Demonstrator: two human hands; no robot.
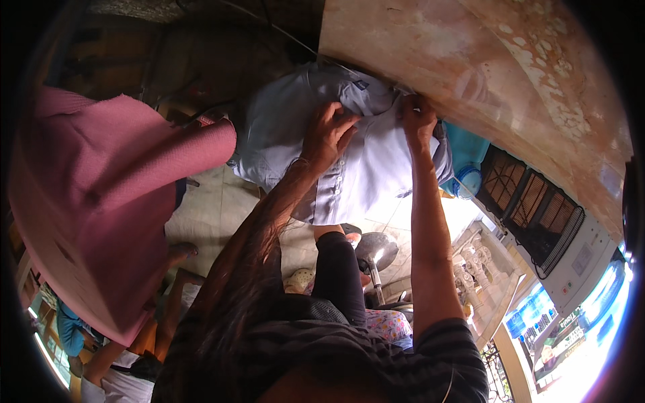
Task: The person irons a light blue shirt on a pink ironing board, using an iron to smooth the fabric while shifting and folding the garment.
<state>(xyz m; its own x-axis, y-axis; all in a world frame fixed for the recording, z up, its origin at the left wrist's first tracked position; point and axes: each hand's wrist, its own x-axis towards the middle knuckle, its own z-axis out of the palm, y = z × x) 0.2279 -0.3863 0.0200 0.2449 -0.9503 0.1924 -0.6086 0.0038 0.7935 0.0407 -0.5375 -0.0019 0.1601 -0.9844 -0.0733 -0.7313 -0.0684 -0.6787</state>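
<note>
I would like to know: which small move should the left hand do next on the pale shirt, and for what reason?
Perhaps the left hand should smooth the front of the pale shirt downward: folds show there, and this hand is over the front with its fingers loosely bent. The right hand, at the shirt's upper right edge, might steady it.

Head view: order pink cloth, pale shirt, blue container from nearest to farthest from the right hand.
1. Pale shirt: directly at the right hand.
2. Blue container: to its lower right.
3. Pink cloth: across, far left.
</note>
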